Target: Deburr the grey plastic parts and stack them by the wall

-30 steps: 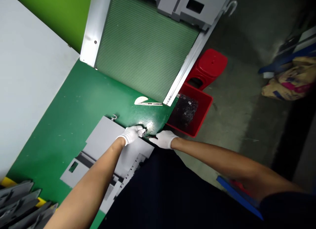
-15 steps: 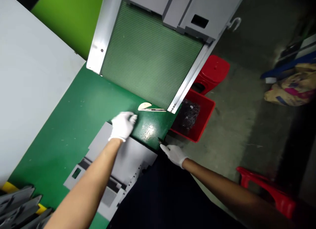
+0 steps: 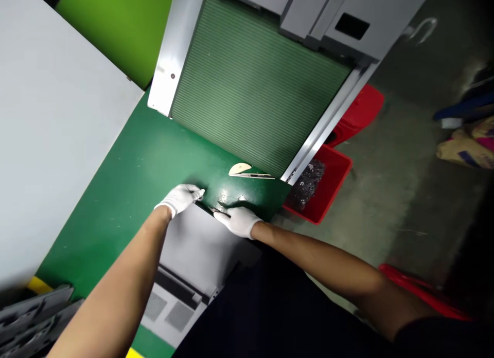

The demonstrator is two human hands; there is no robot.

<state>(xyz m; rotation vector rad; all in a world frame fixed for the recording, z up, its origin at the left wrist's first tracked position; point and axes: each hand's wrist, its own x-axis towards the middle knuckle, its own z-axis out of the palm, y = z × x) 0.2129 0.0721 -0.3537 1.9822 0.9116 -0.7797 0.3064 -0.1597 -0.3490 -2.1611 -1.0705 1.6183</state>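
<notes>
A grey plastic panel (image 3: 195,257) lies on the green table (image 3: 127,183) in front of me. My left hand (image 3: 178,198), in a white glove, rests with curled fingers on the panel's far left corner. My right hand (image 3: 237,220), also gloved, is closed round a thin dark blade tool (image 3: 216,210) whose tip lies along the panel's far edge. Small dark shavings (image 3: 235,198) are scattered on the table just beyond that edge.
A green ribbed conveyor (image 3: 250,90) with metal rails carries grey panels (image 3: 339,18) at the back. A white scraper (image 3: 247,171) lies by its near corner. A red bin (image 3: 322,191) of dark scraps and a red stool (image 3: 358,113) stand on the floor. Stacked grey parts (image 3: 31,317) sit bottom left.
My right hand came back from the table's edge onto the panel's far edge with the tool. My left hand shifted left to the panel's corner. The view has panned right.
</notes>
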